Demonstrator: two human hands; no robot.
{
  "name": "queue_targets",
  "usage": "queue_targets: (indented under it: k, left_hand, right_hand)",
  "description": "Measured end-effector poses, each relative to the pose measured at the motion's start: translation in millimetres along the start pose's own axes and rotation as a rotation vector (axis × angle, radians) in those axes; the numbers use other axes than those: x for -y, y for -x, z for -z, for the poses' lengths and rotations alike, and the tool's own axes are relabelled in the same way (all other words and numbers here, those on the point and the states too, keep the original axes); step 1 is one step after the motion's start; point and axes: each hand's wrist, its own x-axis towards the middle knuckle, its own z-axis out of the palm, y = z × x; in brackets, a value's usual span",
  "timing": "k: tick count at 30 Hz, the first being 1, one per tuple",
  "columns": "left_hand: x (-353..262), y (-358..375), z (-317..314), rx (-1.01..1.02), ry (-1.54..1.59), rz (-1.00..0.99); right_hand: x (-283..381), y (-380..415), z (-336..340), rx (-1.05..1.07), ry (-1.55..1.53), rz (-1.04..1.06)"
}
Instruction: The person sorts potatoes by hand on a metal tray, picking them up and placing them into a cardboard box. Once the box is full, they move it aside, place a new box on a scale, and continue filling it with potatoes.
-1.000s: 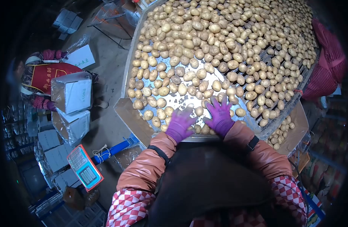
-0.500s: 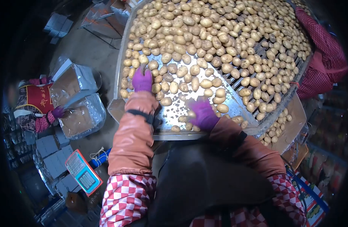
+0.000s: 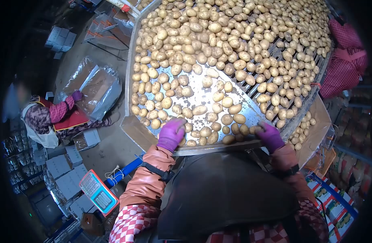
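Observation:
Many potatoes (image 3: 200, 109) lie loose on the bare metal sheet (image 3: 194, 93) of the sorting table. My left hand (image 3: 172, 133), in a purple glove, is at the near edge of the sheet with its fingers curled toward the potatoes on its right. Whatever lies under those fingers is hidden. At the sheet's right corner my right hand (image 3: 271, 137), also gloved in purple, has its fingers bent against a potato (image 3: 255, 129). Between both hands, several potatoes form a loose row along the near rim.
A deep heap of potatoes (image 3: 234, 28) covers the far table and its slatted part. A box of potatoes (image 3: 302, 131) stands at right. Co-workers are at left, by a plastic-lined box (image 3: 99, 91), and at far right. A scale (image 3: 99, 193) stands lower left.
My left hand has come nearer and to the right, to the near rim. My right hand has moved right. Potatoes on the sheet have shifted toward the near edge. The view has shifted slightly.

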Motion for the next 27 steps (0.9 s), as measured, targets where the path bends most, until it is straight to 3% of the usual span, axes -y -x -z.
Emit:
queue_targets:
  k: [1,2,3,5,7,8,9,10,14,17,19,20,21,23,24,27]
  left_hand:
    - [2,-4,6,0.004,0.088,0.055]
    - [-2,-12,8,-0.269,0.048,0.079]
    - [0,-24,17,-0.280,-0.115,0.195]
    - [22,-52,15,-0.253,-0.256,0.416]
    - [39,-79,12,-0.017,-0.398,0.482]
    - [46,-87,8,0.107,-0.469,0.499]
    - [67,-87,2,0.061,-0.489,0.380]
    - [63,-90,9,0.106,-0.456,0.390]
    - [43,-99,22,0.244,-0.457,0.447]
    - [49,-99,10,0.113,-0.421,0.494]
    - [61,-95,7,-0.013,-0.074,0.591]
    - [49,-90,6,-0.146,-0.042,0.563]
    - [36,-89,-1,-0.211,0.124,0.567]
    - [-69,-79,-5,-0.125,0.425,0.456]
    - [-96,-75,-22,0.017,0.490,0.328]
    - [-126,-70,-68,0.287,0.515,-0.050]
  right_hand:
    - [0,-7,-10,0.056,0.098,0.070]
    - [9,-13,-24,0.112,0.195,0.136]
    - [18,-15,-39,0.168,0.290,0.199]
    - [65,-14,-55,0.365,-0.679,0.239]
    - [100,-18,-52,0.414,-0.102,0.215]
    - [99,-22,-64,0.327,-0.174,0.332]
    - [85,-29,-80,0.225,-0.240,0.437]
    - [74,-32,-85,0.116,-0.297,0.538]
    - [80,-33,-83,0.223,-0.586,0.271]
    - [73,-32,-87,0.230,-0.883,0.246]
    - [72,-24,-70,0.234,-0.956,0.202]
    - [64,-24,-64,0.284,-1.038,0.241]
    - [56,-23,-61,0.344,-1.250,0.137]
    - [57,-9,-44,0.479,-1.667,-0.087]
    - [76,3,-31,0.371,-1.654,-0.213]
    - [47,-6,-65,0.469,-1.829,-0.048]
